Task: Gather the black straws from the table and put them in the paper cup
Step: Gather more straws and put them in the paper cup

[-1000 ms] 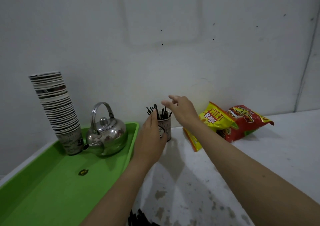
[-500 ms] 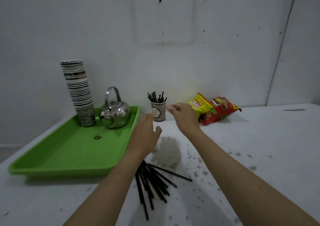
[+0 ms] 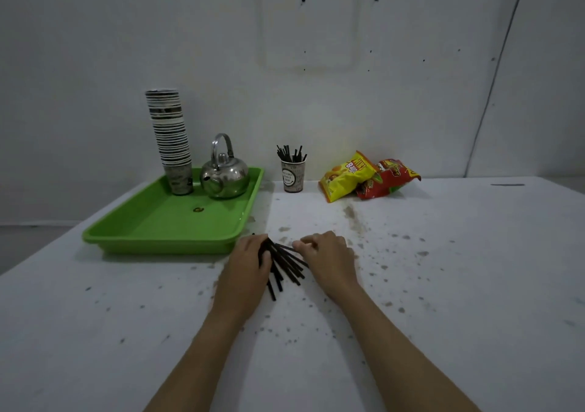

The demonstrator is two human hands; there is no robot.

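A loose pile of black straws (image 3: 286, 266) lies on the white table just right of the green tray's near corner. My left hand (image 3: 248, 263) rests over the pile's left side, its fingers curled around several straws. My right hand (image 3: 327, 258) is at the pile's right side, its fingertips pinching the end of a straw. The paper cup (image 3: 293, 176) stands upright at the back of the table against the wall, with several black straws sticking out of it. Both hands are well in front of the cup.
A green tray (image 3: 152, 234) at the left holds a tall stack of paper cups (image 3: 171, 139) and a steel kettle (image 3: 224, 174). Yellow and red snack bags (image 3: 367, 174) lie right of the cup. The table (image 3: 443, 285) is speckled with dark stains.
Both hands have drawn back from the cup at the wall and come down onto the straw pile near the tray corner. The view has pulled back.
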